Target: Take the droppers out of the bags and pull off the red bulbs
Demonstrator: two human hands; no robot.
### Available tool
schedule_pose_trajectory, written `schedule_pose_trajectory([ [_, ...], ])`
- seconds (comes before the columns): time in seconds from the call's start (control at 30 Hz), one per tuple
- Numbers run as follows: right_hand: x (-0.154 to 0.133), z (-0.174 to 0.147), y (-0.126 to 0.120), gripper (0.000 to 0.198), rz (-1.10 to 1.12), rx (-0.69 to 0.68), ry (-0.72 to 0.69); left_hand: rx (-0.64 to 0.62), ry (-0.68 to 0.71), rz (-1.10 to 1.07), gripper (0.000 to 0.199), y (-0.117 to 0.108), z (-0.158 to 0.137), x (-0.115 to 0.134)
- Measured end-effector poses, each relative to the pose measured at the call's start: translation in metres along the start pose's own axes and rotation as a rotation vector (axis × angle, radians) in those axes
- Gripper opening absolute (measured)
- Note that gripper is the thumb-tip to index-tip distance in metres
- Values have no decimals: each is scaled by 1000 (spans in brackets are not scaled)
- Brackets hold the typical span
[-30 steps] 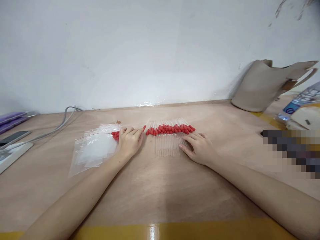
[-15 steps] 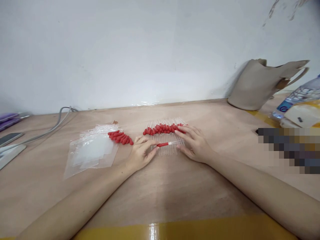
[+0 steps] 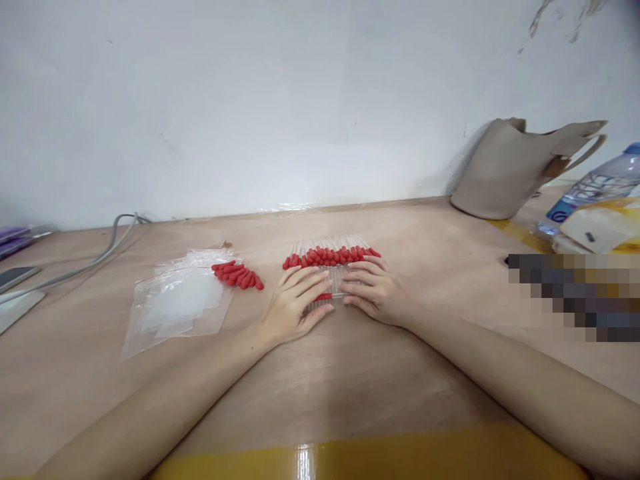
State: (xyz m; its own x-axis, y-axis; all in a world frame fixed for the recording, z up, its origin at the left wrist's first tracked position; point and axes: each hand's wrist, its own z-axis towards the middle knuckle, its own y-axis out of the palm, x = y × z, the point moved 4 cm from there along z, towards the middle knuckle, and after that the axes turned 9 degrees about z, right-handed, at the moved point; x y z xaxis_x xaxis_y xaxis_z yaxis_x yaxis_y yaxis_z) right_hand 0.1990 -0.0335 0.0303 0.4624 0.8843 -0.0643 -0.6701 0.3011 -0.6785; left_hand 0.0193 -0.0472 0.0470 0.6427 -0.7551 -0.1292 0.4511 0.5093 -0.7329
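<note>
My left hand (image 3: 296, 303) rests low over a row of thin clear tubes, its fingers stretched out and thumb apart. A glass dropper with a red rubber bulb (image 3: 323, 297) lies crosswise on them. Its bulb shows between my left index finger and thumb; its clear stem passes under my right fingers. My right hand (image 3: 373, 290) lies flat with fingers extended over the right part of the row. Just beyond my fingertips is a band of several red bulbs (image 3: 330, 256), with clear stems (image 3: 333, 243) pointing toward the wall. My hands partly hide the nearer tubes.
Loose red bulbs (image 3: 237, 275) lie left of my hands, on the edge of stacked clear zip bags (image 3: 175, 307). Grey cables (image 3: 113, 247) and a phone (image 3: 17, 277) are at far left. A beige bag (image 3: 500, 170) and a water bottle (image 3: 595, 183) stand at right.
My left hand has moved right and its fingers have straightened from a pinch on the bulb. The dropper has come nearer to me, and my right hand has shifted left and flattened over its stem.
</note>
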Motion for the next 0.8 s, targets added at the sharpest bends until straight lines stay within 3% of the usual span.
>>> schedule_pose_trajectory([
  [0.17, -1, 2, 1, 20, 81, -7, 5, 15, 56, 16, 18, 5, 3, 4],
  [0.4, -1, 1, 0, 38, 87, -32, 27, 36, 107, 28, 20, 5, 1, 6],
  [0.67, -5, 0, 4, 23, 111, -37, -27, 10, 113, 54, 26, 5, 3, 9],
  [0.8, -10, 2, 3, 21, 95, -40, -22, 28, 149, 75, 20, 6, 3, 12],
])
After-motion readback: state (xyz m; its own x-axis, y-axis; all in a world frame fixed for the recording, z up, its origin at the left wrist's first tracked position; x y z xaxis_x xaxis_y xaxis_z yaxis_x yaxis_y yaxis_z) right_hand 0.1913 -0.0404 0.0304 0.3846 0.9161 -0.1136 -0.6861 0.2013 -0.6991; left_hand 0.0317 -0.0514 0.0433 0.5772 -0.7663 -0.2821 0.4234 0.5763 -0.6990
